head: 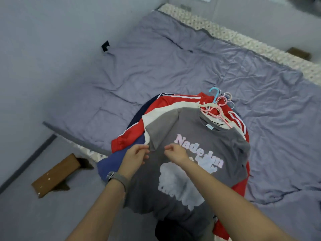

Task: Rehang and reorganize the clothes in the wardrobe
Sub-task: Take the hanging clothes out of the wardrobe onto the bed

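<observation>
Left hand (137, 153): fingers loosely curled, tips at the sleeve hem of the grey tee (187, 153); looks like a light pinch on the hem, but can't tell for sure. Right hand (175, 152): fingers curled in over the tee's chest, thumb against fingertips; can't tell whether any cloth is caught between them. Watch (115, 177) on the left wrist.

Tee print: pale pink "Nade in" readable across the chest, a second line under it partly covered by the right hand, then a pale cloud-shaped graphic with blurred letters, unreadable. Small blue tag inside the collar, text too small to read.

Tee lies flat, front up, top of a clothes pile (156, 119) on the bed (173, 66). Long axis runs from the collar at the far right toward the hem at the near edge. Under it, fanned out to the left: white layer, red jacket (132, 136) with white stripes, navy and blue pieces.

Hangers (219, 101) bunched at the collar end, hooks pointing away from the person: blue, pink, cream.

Bed has a grey-purple sheet; wooden block (55, 174) on the floor at left.
</observation>
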